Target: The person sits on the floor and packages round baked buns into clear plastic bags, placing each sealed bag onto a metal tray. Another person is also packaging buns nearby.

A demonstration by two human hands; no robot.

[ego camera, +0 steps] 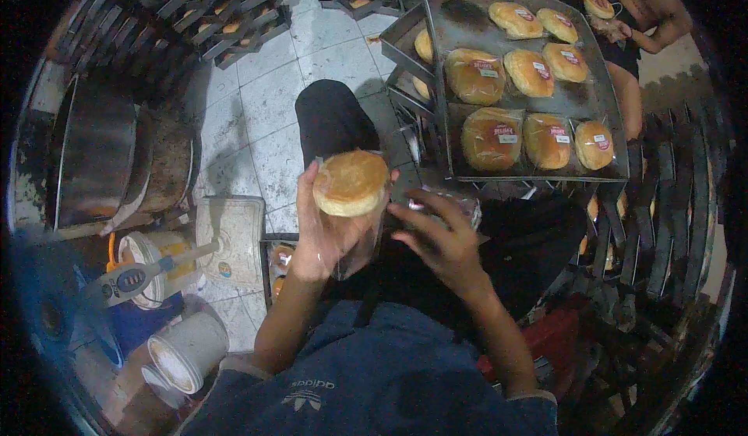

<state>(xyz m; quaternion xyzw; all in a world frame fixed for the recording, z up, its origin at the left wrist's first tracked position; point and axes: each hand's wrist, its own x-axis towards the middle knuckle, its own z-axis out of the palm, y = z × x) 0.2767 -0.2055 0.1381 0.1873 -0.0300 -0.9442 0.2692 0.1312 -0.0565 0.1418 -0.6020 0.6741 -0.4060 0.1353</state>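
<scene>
A round golden bread bun (352, 183) rests on my left hand (312, 225), which supports it from below and at its left side. Clear plastic film (356, 255), seemingly a bag, hangs loose below the bun over my palm. To the right, my right hand (441, 234) is apart from the bun, fingers spread and slightly curled, with nothing seen in it. Beneath those fingers, shiny clear packaging (467, 202) lies near my lap, partly hidden. At upper right a metal tray (476, 12) carries several bagged, labelled buns (492, 138) in rows.
Stacked metal trays with buns (234, 18) stand at upper left; more racked trays (637, 214) are at right. A co-worker's hands (602, 12) hold a bun beyond the tray. An electric fan (225, 243) and white buckets (190, 348) stand on the tiled floor (272, 109) at left.
</scene>
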